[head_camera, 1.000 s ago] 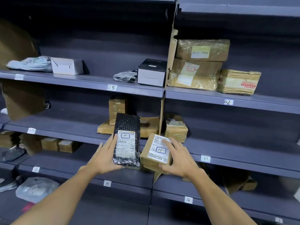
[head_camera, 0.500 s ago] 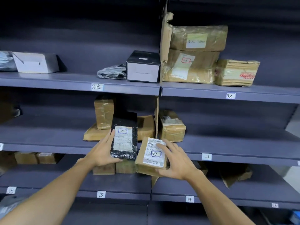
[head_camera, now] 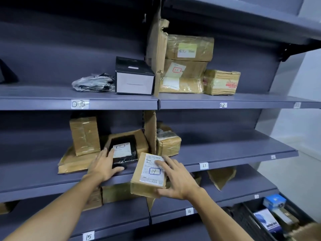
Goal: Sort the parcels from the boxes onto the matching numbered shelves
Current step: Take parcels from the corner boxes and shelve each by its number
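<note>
The left hand [head_camera: 102,166] rests with its grip open, fingers straight against the black parcel [head_camera: 124,150], which lies on a flat brown package [head_camera: 74,162] on the middle shelf [head_camera: 225,153]. The right hand [head_camera: 177,180] has its grip closed around a brown parcel [head_camera: 147,178] marked 14, held in front of that shelf's edge.

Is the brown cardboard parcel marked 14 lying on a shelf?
No, the right hand holds the brown cardboard parcel up in the air.
</note>
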